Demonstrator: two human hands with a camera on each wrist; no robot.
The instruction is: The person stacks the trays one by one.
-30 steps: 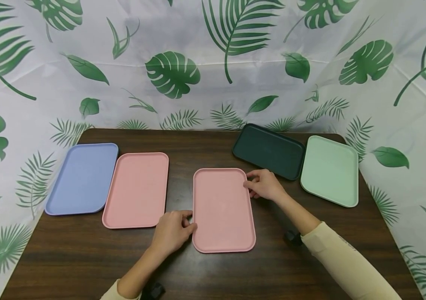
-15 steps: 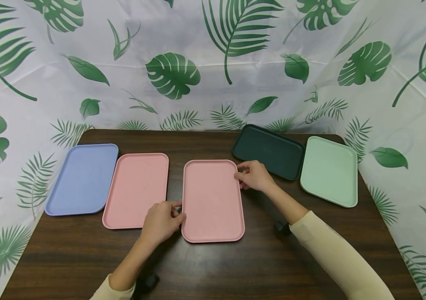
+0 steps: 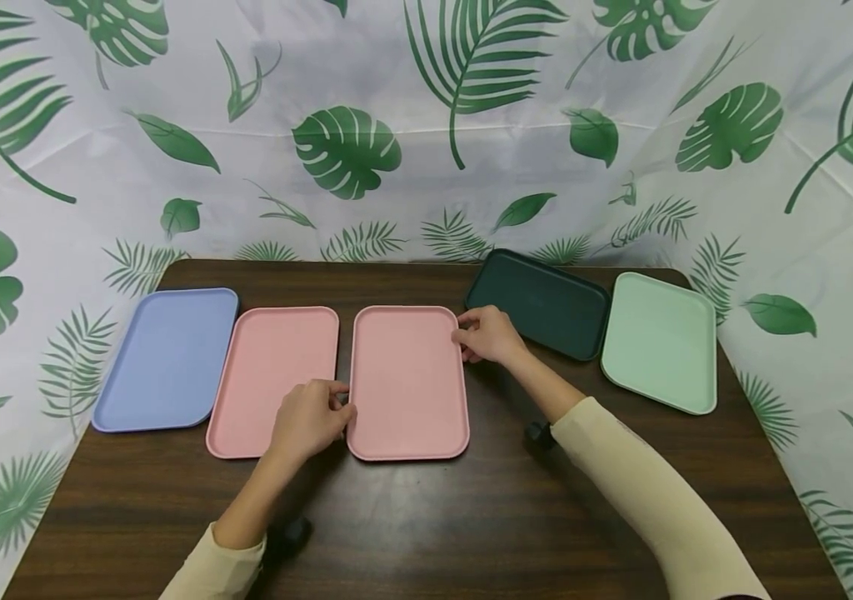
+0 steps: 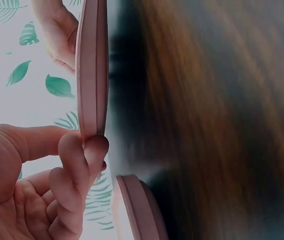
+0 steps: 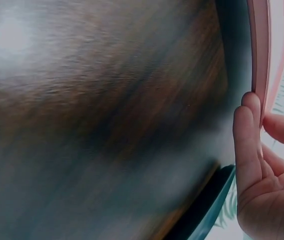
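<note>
A pink rectangular tray with rounded corners is held level between both hands, close over the dark table. My left hand pinches its left edge near the front corner, thumb on the rim and fingers beneath, as the left wrist view shows. At the far right corner, my right hand grips the edge the same way; the right wrist view has its fingers under the rim. Just left lies a second pink tray, its front right corner covered by my left hand.
A blue tray lies on the far left beside the second pink one. At the back right, a dark green tray sits at an angle, against a light green tray. Leaf-patterned cloth hangs behind the wooden table.
Both hands have carried the held pink tray left and farther back, bringing it alongside the second pink tray. The other trays have stayed where they were.
</note>
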